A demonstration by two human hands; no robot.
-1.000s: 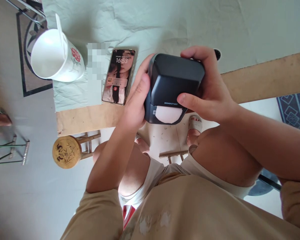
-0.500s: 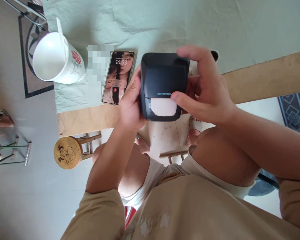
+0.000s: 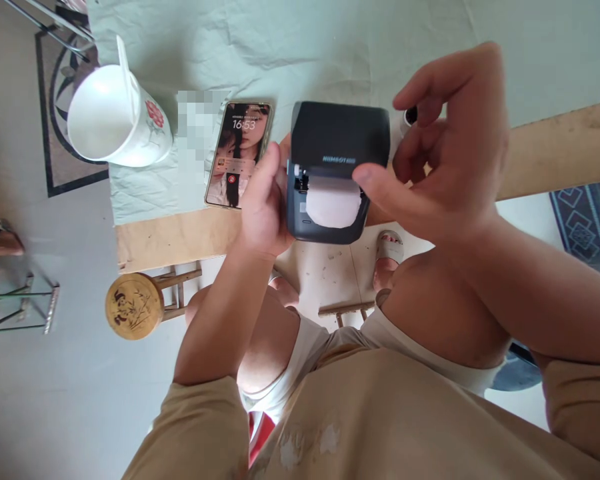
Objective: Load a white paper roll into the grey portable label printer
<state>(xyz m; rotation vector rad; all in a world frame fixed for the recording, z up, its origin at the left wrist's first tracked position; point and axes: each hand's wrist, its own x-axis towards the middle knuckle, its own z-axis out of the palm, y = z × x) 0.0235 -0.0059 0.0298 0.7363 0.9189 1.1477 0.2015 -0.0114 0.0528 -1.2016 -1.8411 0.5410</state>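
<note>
Held over the tabletop (image 3: pixel 180 237) edge, a small black label printer (image 3: pixel 336 167) shows its white label roll (image 3: pixel 333 202). The left hand (image 3: pixel 263 207) grips its side; the right hand (image 3: pixel 445 153), loosely curled, thumbs the lid. It looks light, rigid, smooth, best held by its sides. Beyond lie a smartphone (image 3: pixel 237 155) and white mug (image 3: pixel 115 120).

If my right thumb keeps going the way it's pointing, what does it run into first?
Most likely the white paper roll in the black label printer, just below its lifted lid. The right hand has its thumb tip at that edge already, pointing left. Depth is hard to judge, so it may catch the lid first.
</note>
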